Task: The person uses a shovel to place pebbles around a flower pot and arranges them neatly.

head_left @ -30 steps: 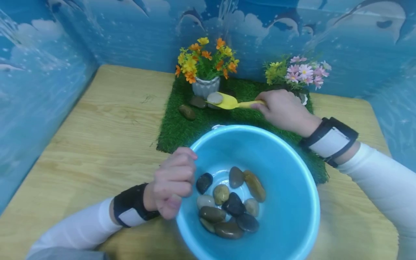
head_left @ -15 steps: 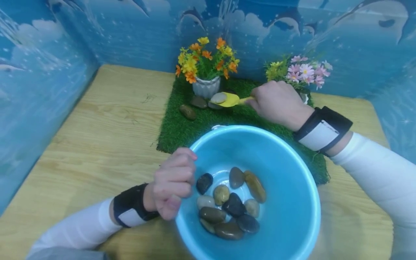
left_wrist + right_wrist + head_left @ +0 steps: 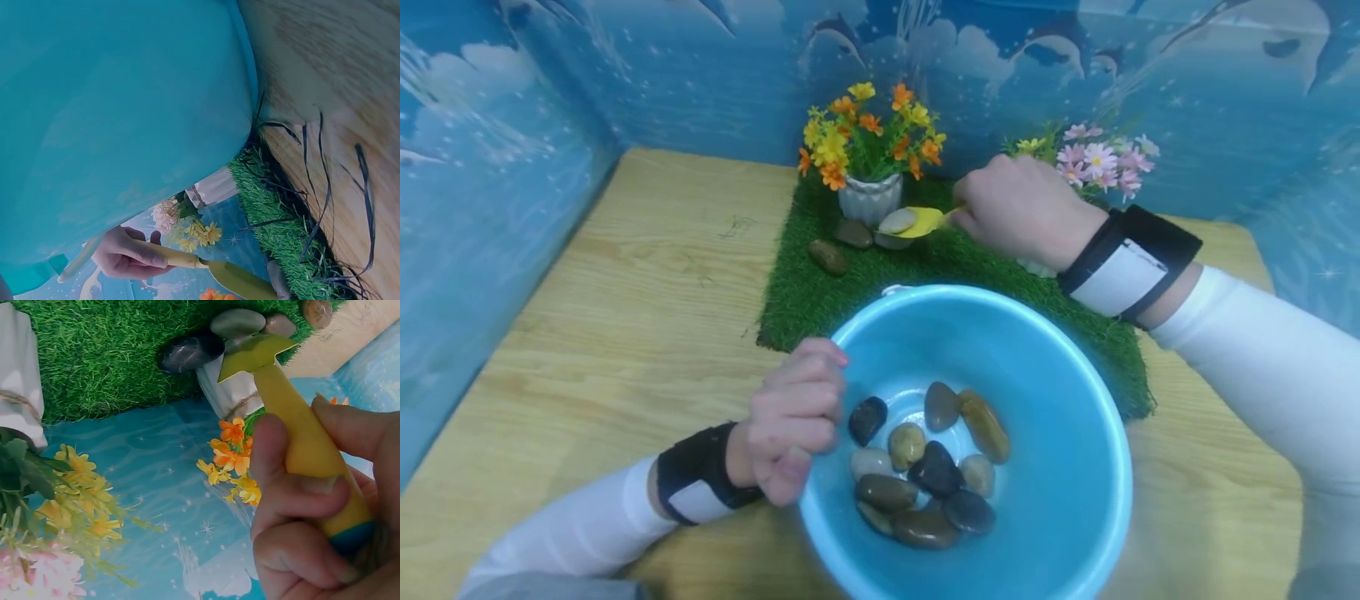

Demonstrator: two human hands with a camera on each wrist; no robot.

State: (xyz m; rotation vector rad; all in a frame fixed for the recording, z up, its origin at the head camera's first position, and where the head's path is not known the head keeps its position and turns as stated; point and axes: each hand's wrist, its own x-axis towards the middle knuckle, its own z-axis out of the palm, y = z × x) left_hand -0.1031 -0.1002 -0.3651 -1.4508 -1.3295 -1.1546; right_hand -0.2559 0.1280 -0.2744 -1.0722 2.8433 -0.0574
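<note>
My right hand (image 3: 1026,207) grips the yellow handle of a small trowel (image 3: 925,222). A pale flat stone (image 3: 897,221) lies on the trowel's blade, close over the stones beside the white pot. In the right wrist view, thumb and fingers wrap around the handle (image 3: 306,444), and a dark stone (image 3: 190,351) lies beside the blade. My left hand (image 3: 800,417) holds the left rim of a light blue bucket (image 3: 1060,417), fingers curled over it. Several wet river stones (image 3: 936,471) lie on the bucket's bottom. The bucket's outer wall (image 3: 125,112) fills much of the left wrist view.
A green turf mat (image 3: 808,304) lies behind the bucket on the wooden table (image 3: 647,292). On it stand a pot of orange and yellow flowers (image 3: 872,137) and, further right, pink flowers (image 3: 1101,162). Brown stones (image 3: 827,257) lie left of the trowel. Blue dolphin-print walls enclose the back and sides.
My right hand has shifted left and slightly farther back, bringing the trowel's handle up behind its blade. The blade and pale stone stay near the pot. My left hand stays on the bucket rim.
</note>
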